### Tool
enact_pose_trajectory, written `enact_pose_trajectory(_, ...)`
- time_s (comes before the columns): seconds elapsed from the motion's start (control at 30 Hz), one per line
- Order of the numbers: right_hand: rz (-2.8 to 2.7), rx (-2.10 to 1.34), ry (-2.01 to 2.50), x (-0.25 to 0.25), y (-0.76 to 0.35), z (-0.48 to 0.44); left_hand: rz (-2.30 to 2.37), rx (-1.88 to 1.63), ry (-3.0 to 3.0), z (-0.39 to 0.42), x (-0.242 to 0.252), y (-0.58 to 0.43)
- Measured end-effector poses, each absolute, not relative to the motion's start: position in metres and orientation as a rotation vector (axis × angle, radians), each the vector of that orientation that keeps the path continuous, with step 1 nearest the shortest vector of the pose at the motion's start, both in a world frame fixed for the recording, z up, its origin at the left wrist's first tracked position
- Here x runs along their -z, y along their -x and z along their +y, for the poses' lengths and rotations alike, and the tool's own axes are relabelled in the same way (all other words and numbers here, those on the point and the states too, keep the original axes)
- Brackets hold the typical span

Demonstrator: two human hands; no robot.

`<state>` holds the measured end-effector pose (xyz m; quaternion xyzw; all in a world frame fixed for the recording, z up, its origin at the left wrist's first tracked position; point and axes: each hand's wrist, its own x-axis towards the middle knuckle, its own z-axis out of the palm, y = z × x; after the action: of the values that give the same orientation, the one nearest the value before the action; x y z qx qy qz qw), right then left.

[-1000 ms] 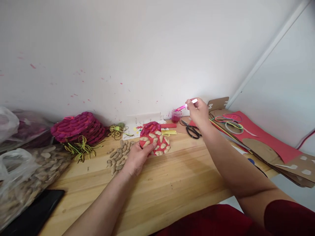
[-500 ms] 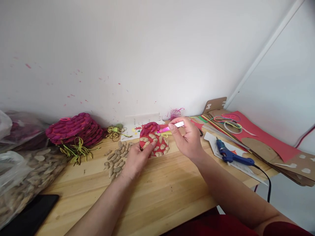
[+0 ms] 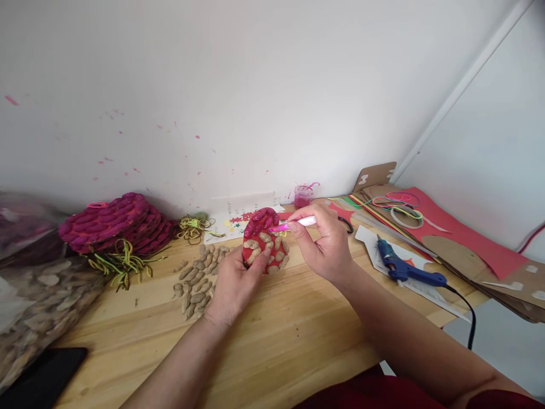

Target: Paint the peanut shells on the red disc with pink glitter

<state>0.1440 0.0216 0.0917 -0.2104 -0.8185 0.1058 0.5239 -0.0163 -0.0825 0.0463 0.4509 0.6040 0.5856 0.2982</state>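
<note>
My left hand (image 3: 236, 281) grips a red disc (image 3: 271, 267) with peanuts stuck on its face, thumb on the front. Wet magenta paint covers the peanuts along the disc's upper edge; the lower ones are bare tan shell. In my right hand (image 3: 327, 244) is a paintbrush (image 3: 307, 221) with a white handle, pinched between thumb and fingers. Its pink tip is at the disc, beside the painted peanuts. Loose peanuts (image 3: 198, 278) lie on the table left of the disc. Behind it, against the wall, stands a cup of pink paint (image 3: 302, 196).
At left are a stack of magenta peanut discs (image 3: 106, 224), green-yellow strings (image 3: 123, 264), a bag of peanuts (image 3: 51, 312) and a black flat device (image 3: 49, 375). A blue glue gun (image 3: 409, 271) with its cord and red sheets (image 3: 464, 227) lie at right.
The brush tip has shifted slightly left and down across the disc, and the disc is turned a little. The camera view has moved slightly. Both hands keep their holds.
</note>
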Motion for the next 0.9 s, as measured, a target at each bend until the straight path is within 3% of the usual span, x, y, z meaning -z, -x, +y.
enact_pose_trajectory(0.47,-1.893,-0.427,0.495,-0.0913,-0.1451,0.0268,1.625,-1.543,-1.233,-0.084,-0.0483,0.0171)
enact_pose_trajectory(0.9,-1.947,-0.268,0.413,-0.0929,-0.145,0.0245,1.726,-1.494,-1.299,-0.086,-0.0528,0.0172)
